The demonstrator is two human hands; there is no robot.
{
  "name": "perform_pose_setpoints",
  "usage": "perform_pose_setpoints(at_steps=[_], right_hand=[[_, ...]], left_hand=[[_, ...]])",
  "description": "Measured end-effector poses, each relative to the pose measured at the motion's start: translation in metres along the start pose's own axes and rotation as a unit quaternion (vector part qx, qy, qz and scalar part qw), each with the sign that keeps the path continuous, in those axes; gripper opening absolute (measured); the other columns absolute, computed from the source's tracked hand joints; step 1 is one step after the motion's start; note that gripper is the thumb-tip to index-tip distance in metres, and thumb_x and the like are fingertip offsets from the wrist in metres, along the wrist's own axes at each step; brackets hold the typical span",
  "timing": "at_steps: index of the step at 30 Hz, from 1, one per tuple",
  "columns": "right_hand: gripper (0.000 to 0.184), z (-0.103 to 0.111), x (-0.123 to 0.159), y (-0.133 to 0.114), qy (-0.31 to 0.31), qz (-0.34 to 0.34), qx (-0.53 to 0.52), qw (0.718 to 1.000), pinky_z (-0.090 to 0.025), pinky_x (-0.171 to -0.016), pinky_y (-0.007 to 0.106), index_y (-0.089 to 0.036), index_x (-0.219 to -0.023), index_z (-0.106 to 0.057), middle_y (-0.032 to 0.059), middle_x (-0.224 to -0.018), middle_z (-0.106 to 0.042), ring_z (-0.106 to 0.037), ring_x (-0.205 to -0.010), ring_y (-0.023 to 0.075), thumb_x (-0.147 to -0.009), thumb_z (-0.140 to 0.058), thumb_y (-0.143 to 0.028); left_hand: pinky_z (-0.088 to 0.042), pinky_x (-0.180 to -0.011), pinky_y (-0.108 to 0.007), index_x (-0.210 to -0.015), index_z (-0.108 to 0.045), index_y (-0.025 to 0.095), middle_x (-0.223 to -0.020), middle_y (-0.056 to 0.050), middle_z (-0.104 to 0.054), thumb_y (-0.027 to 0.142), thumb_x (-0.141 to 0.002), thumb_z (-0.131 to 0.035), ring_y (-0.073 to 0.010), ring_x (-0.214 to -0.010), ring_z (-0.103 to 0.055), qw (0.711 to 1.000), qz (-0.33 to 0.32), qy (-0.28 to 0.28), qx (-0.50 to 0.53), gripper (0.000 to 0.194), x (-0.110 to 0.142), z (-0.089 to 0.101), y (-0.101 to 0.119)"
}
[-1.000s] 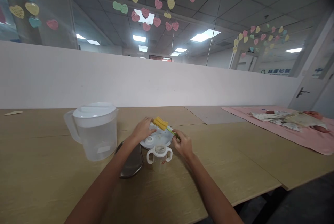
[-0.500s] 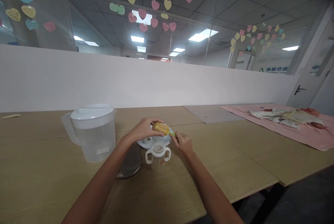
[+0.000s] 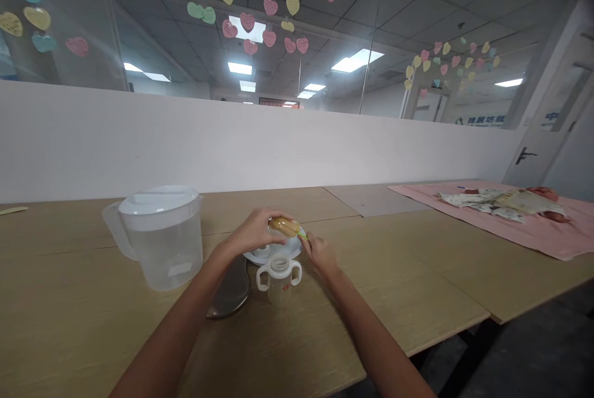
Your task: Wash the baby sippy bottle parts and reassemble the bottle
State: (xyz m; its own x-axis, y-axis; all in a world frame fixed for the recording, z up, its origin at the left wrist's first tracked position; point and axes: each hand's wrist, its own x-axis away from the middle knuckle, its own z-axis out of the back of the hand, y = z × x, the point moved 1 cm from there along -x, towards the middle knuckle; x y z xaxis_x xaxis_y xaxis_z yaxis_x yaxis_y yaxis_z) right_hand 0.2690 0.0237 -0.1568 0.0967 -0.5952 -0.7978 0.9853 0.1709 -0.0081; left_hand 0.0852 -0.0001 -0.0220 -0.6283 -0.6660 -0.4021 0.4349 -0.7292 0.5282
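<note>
My left hand (image 3: 257,229) is wrapped round a small amber-yellow bottle-like object (image 3: 284,226), tilted on its side with its end toward the right. Closed fingers of my right hand (image 3: 321,254) grip a thin green-yellow stick (image 3: 302,235) that meets the right end of the amber object; whether it goes inside is too small to tell. Just below both hands, a clear baby bottle (image 3: 279,283) with two white handles stands upright, its top uncovered. Behind it lies a pale plate (image 3: 293,250) with a small white ring-shaped part (image 3: 262,251) on it, partly hidden by my left hand.
A lidded clear pitcher (image 3: 169,243) of water stands at the left. Under my left forearm sits a kidney-shaped metal tray (image 3: 232,293). Far right, a baby doll in cloth (image 3: 515,202) lies on a pink sheet (image 3: 557,237). A white wall (image 3: 278,156) bounds the table's back.
The view has shifted slightly to the right, so things sit a little further left. Both hands keep their holds, and the right hand's stick has turned slightly.
</note>
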Motion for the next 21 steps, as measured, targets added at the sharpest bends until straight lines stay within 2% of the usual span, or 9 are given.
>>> perform_pose_setpoints(at_steps=[7, 12, 16, 21], right_hand=[[0.042, -0.001, 0.004, -0.009, 0.005, 0.022, -0.033, 0.999, -0.020, -0.044, 0.023, -0.018, -0.064, -0.057, 0.0038, -0.048, -0.060, -0.049, -0.039, 0.0101, -0.088, -0.032, -0.043], [0.043, 0.005, 0.007, -0.003, 0.069, 0.056, -0.102, 0.991, -0.025, -0.046, 0.021, -0.016, -0.062, -0.055, 0.0024, -0.046, -0.057, -0.048, -0.041, 0.0082, -0.088, -0.032, -0.042], [0.046, 0.008, 0.009, 0.004, 0.109, 0.025, -0.134, 0.985, -0.026, -0.047, 0.020, -0.017, -0.058, -0.051, 0.0010, -0.045, -0.053, -0.045, -0.040, 0.0076, -0.090, -0.028, -0.040], [0.047, 0.007, 0.006, 0.001, 0.074, -0.014, -0.141, 0.987, -0.025, -0.045, 0.021, -0.017, -0.058, -0.050, 0.0001, -0.044, -0.053, -0.043, -0.039, 0.0077, -0.090, -0.026, -0.040]], left_hand=[[-0.041, -0.078, -0.026, -0.098, -0.064, 0.022, -0.098, -0.001, -0.065, 0.021, -0.053, -0.070, -0.0187, -0.089, -0.056, 1.000, 0.006, 0.009, -0.020, 0.045, 0.002, 0.006, 0.003], [-0.041, -0.077, -0.024, -0.097, -0.065, 0.023, -0.100, 0.001, -0.065, 0.020, -0.053, -0.071, -0.0168, -0.088, -0.056, 1.000, -0.015, -0.005, -0.005, 0.044, 0.001, 0.002, 0.002], [-0.041, -0.077, -0.024, -0.098, -0.063, 0.022, -0.101, 0.000, -0.065, 0.022, -0.055, -0.070, -0.0168, -0.088, -0.056, 1.000, -0.014, -0.018, 0.016, 0.044, -0.002, -0.004, 0.001], [-0.041, -0.079, -0.024, -0.099, -0.062, 0.023, -0.103, 0.001, -0.064, 0.022, -0.058, -0.068, -0.0159, -0.090, -0.056, 0.998, -0.024, -0.021, 0.045, 0.042, -0.001, -0.008, -0.001]])
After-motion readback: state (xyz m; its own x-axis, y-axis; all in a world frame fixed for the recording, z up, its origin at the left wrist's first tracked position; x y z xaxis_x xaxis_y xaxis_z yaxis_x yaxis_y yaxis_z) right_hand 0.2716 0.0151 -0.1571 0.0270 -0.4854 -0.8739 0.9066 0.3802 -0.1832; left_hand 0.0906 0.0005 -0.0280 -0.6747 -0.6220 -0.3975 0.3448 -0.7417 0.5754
